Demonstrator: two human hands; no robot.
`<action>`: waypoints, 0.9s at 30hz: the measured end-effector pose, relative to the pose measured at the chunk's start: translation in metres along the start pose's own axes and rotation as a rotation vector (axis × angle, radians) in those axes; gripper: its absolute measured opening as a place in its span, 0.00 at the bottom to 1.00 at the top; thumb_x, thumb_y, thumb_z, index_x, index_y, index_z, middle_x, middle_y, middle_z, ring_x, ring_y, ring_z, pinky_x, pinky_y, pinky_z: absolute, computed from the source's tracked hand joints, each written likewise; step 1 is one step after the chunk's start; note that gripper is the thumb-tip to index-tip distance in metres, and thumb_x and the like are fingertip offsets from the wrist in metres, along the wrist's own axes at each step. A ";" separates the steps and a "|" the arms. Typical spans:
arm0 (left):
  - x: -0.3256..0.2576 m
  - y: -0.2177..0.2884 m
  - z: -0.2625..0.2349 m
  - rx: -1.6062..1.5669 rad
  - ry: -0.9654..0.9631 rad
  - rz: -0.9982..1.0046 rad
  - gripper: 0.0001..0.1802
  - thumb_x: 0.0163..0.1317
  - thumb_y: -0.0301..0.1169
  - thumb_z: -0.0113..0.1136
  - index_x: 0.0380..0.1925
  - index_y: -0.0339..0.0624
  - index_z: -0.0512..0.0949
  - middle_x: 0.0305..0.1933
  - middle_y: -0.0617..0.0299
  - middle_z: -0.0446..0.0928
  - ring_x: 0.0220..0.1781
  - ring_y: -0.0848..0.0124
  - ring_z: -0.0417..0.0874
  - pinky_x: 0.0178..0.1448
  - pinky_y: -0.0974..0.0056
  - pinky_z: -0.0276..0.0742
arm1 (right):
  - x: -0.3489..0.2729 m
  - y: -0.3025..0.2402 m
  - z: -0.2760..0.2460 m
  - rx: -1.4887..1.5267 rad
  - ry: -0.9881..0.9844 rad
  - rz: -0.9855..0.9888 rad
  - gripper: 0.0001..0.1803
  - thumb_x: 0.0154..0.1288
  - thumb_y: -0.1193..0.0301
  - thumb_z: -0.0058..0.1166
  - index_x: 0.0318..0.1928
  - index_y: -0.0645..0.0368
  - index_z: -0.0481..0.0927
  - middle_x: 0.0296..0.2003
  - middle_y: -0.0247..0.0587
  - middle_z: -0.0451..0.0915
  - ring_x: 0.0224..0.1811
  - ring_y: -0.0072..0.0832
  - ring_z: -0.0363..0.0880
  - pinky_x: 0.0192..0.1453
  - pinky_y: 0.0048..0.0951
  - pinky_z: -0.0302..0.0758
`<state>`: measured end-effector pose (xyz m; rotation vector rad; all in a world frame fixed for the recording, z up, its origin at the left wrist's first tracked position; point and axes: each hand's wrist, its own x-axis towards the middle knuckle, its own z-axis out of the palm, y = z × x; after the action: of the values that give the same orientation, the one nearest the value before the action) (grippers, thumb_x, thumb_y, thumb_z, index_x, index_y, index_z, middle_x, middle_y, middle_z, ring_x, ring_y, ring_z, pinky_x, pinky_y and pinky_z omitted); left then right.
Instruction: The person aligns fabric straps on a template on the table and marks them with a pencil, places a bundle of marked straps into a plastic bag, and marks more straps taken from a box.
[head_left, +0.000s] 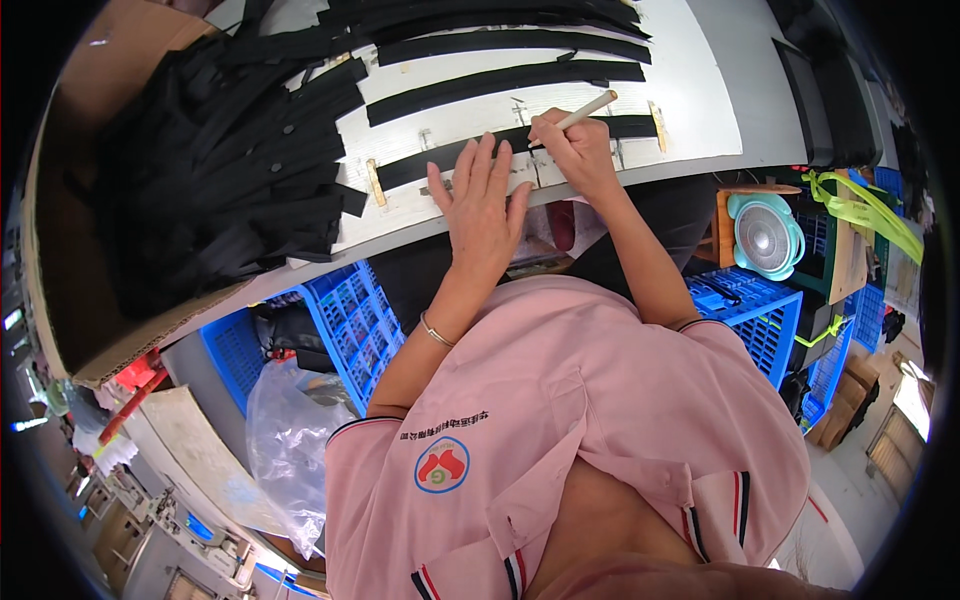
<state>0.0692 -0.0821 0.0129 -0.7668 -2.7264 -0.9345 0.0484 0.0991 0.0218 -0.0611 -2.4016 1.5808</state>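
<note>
The right hand (578, 152) is closed around a white marking pencil (583, 113), with the fingers curled on its lower part; the pencil is tilted, its upper end pointing up and to the right, and its tip is down at the black fabric strip (470, 152) that lies along the front edge of the white work table (700, 90). The left hand (483, 205) holds nothing: it lies flat, palm down, with the fingers spread apart, pressing on the same strip just beside the right hand (the two hands are almost touching at the thumb side). On the left wrist there is a thin bracelet (436, 331).

The strip rests between two small yellowish tabs (375, 182) fixed to the table, one at each end. Behind it, more black strips (500, 80) lie in parallel rows, apart from each other, on the white surface. To the left of them a big heap of black fabric pieces (230, 170) covers the table end and a brown cardboard sheet (70, 290).

Below the table edge stand blue plastic crates (350, 320) on the left, with a clear plastic bag (285, 440) near them, and another blue crate on the right. A small light-green fan (765, 235) stands further to the right, near some yellow-green straps (860, 210). The person wears a pink shirt (600, 400).
</note>
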 end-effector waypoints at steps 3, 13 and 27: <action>0.000 0.001 0.000 0.005 0.004 0.004 0.28 0.66 0.39 0.65 0.64 0.39 0.76 0.71 0.53 0.71 0.75 0.57 0.67 0.80 0.34 0.35 | 0.000 0.006 0.001 -0.019 -0.007 -0.010 0.15 0.74 0.68 0.55 0.32 0.66 0.85 0.21 0.34 0.80 0.25 0.15 0.73 0.30 0.24 0.70; 0.001 0.000 0.001 0.053 0.003 0.015 0.29 0.67 0.40 0.64 0.65 0.40 0.76 0.71 0.53 0.71 0.75 0.57 0.67 0.80 0.34 0.36 | -0.003 0.001 -0.017 0.159 0.069 -0.049 0.13 0.71 0.73 0.54 0.30 0.67 0.84 0.25 0.39 0.84 0.26 0.20 0.80 0.31 0.25 0.73; 0.026 0.028 0.016 -0.090 0.026 0.049 0.22 0.66 0.35 0.65 0.58 0.39 0.80 0.68 0.52 0.74 0.73 0.53 0.69 0.80 0.38 0.44 | -0.005 0.041 -0.088 0.134 0.250 0.140 0.15 0.77 0.68 0.54 0.35 0.65 0.86 0.28 0.32 0.81 0.29 0.14 0.70 0.34 0.20 0.66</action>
<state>0.0619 -0.0429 0.0230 -0.8274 -2.6465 -1.0546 0.0697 0.1934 0.0163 -0.3855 -2.1360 1.6791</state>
